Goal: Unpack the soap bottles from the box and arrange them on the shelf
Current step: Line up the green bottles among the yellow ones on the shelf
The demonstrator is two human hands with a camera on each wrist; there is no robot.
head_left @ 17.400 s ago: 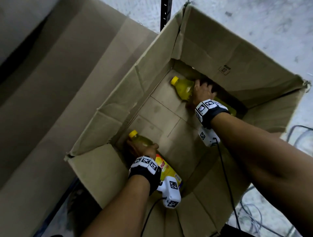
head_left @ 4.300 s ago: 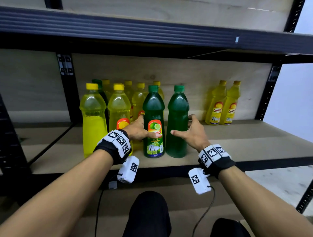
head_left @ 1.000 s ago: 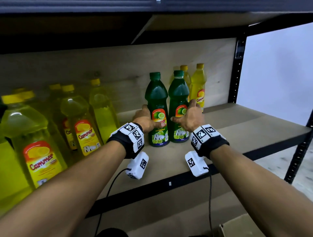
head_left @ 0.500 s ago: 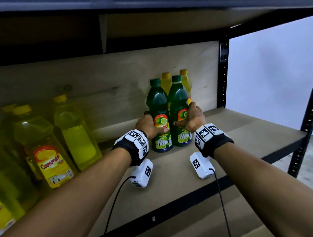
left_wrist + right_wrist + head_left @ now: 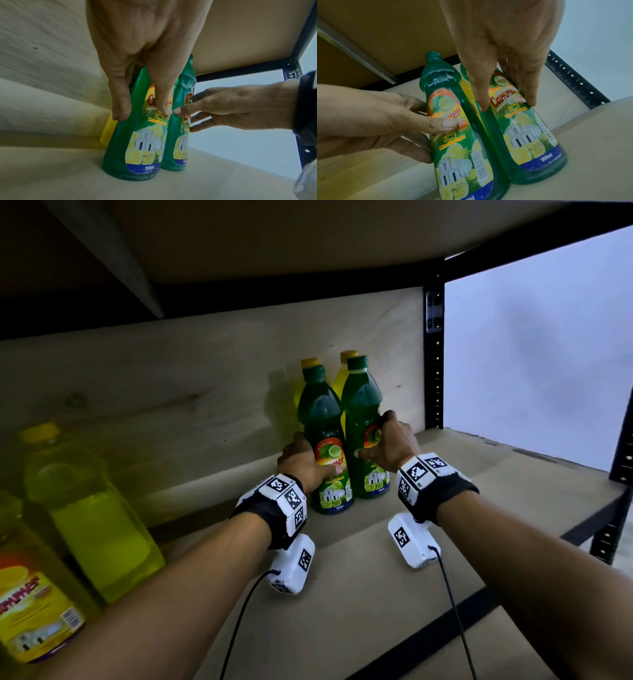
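Observation:
Two green lime soap bottles stand side by side on the wooden shelf board (image 5: 376, 594), their bases on the board. My left hand (image 5: 308, 460) grips the left green bottle (image 5: 320, 412), thumb on its label and fingers round its left side. My right hand (image 5: 375, 440) grips the right green bottle (image 5: 363, 402) the same way. The left wrist view shows my left hand (image 5: 142, 112) on the left green bottle (image 5: 137, 142); the right wrist view shows my right hand (image 5: 506, 104) on the right green bottle (image 5: 530, 142). Two yellow bottles (image 5: 347, 356) stand right behind them, mostly hidden.
Several yellow soap bottles (image 5: 92, 508) stand at the near left of the shelf. A black upright post (image 5: 434, 354) marks the back right corner, and the upper shelf (image 5: 308, 234) hangs low overhead. Bare board lies to the right of the green bottles.
Both hands have moved the two green bottles to the right and back along the shelf, so that they now stand directly in front of the two yellow bottles.

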